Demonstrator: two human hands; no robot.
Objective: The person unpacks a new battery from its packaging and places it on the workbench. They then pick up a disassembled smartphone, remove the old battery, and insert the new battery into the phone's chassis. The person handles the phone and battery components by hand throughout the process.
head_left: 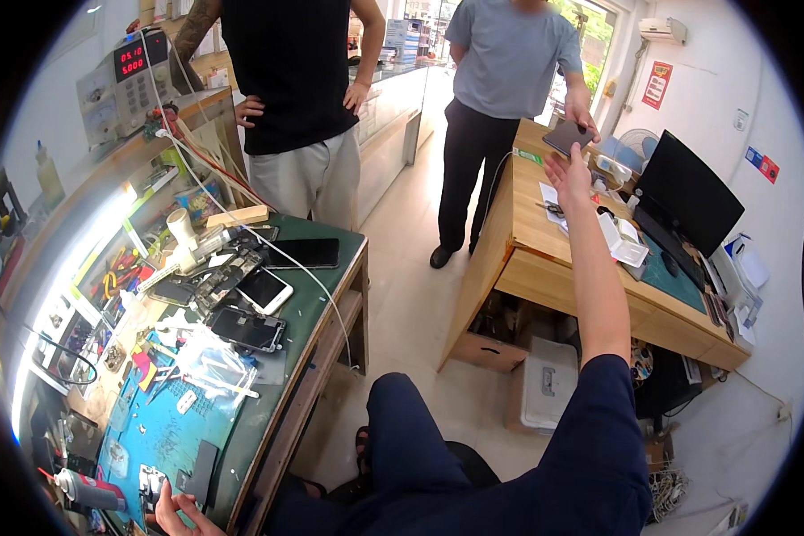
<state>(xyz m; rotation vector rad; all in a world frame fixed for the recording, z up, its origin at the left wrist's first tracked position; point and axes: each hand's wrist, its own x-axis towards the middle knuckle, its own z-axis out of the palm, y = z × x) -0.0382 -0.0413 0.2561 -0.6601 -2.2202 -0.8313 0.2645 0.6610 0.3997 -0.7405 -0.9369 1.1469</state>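
My right hand reaches up to the right, thumb and fingers on the near end of a dark phone. The far end is held by a standing person's hand. My left hand grips a small silver-and-black phone part at the bottom left, on a blue work mat. Beside it lie a dark flat panel and a spray can. Farther up the green bench are opened phones, a white phone, a black phone and scattered tools.
Two people stand ahead, one in black, one in grey. A wooden desk with a monitor is at right, a plastic bin beneath. A power supply sits at upper left; a white cable hangs over the bench.
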